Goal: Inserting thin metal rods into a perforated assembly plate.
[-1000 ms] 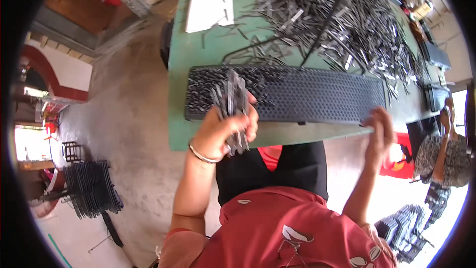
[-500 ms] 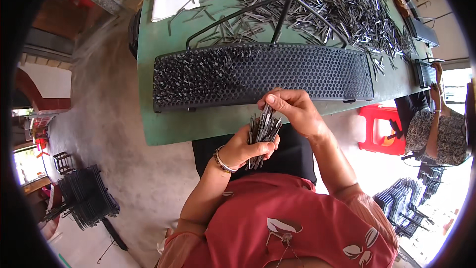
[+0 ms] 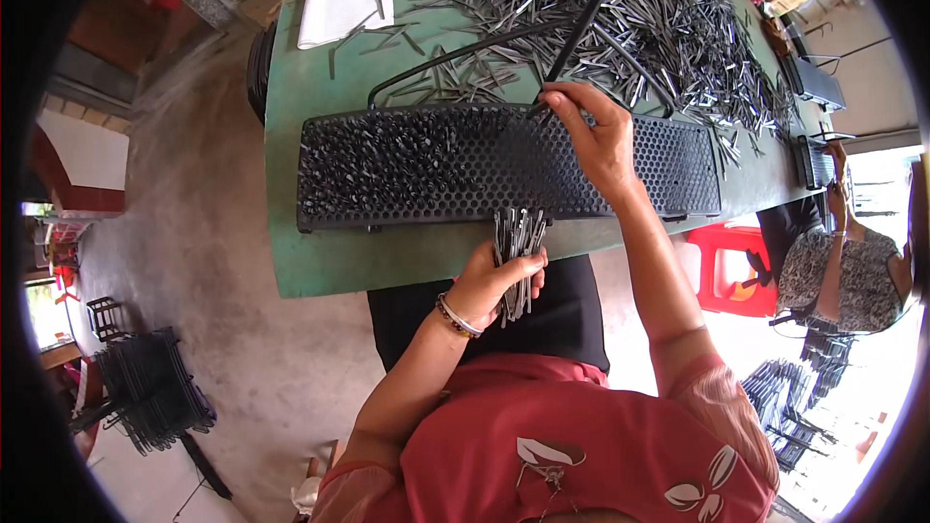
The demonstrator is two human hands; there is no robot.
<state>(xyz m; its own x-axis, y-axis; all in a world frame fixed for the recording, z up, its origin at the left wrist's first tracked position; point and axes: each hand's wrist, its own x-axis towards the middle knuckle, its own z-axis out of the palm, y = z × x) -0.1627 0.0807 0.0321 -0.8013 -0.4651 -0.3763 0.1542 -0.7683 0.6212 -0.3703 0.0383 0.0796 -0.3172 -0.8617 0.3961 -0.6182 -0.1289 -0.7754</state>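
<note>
Below the grid's (image 3: 426,169) near edge, the left hand (image 3: 494,281) is wrapped around a bundle (image 3: 516,242) of dark strips, long axis pointing away toward the grid. Beyond it, to the right, the right hand (image 3: 596,136) pinches one strip (image 3: 539,107) at the grid's far edge. I judge the strip should stay upright over its hole, entering straight

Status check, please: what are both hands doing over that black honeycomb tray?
Left hand grips bundle of metal strips. Right hand presses one strip into honeycomb tray. Nothing blocking.
</note>
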